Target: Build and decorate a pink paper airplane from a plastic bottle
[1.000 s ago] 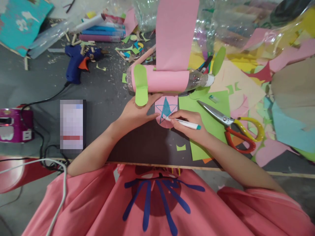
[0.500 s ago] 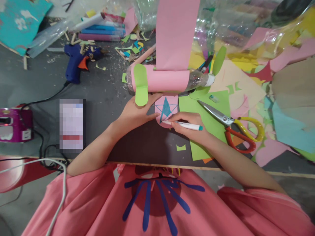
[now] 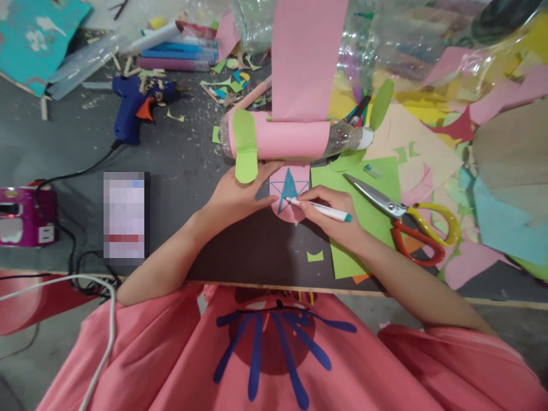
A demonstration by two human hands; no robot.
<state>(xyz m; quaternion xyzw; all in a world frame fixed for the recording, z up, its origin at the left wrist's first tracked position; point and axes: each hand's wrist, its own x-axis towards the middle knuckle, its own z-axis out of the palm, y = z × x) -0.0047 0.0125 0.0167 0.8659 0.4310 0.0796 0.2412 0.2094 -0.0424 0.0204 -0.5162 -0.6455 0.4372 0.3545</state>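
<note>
Near the table's point(image 3: 180, 165) front edge, the right hand point(image 3: 331, 216) grips a pen point(image 3: 320, 210), its tip on the blue star point(image 3: 287, 188) on a pink flap point(image 3: 282, 216). The left hand point(image 3: 237, 197) lies open and flat, pressing the flap. Scissors point(image 3: 402, 220) lie to the right. A pink bottle point(image 3: 282, 140) sits just behind, and a glue gun point(image 3: 137, 103) is farther left.

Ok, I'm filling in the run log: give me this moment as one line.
left hand: resting on rounded pink paper flap | right hand: holding white teal-capped marker, tip on blue star | nearby: yellow-red scissors

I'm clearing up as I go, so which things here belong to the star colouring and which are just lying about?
In use: marker in right hand, pink star tab, left hand steadying it, wrapped bottle.
Lying about: scissors, glue gun, spare markers.
</note>
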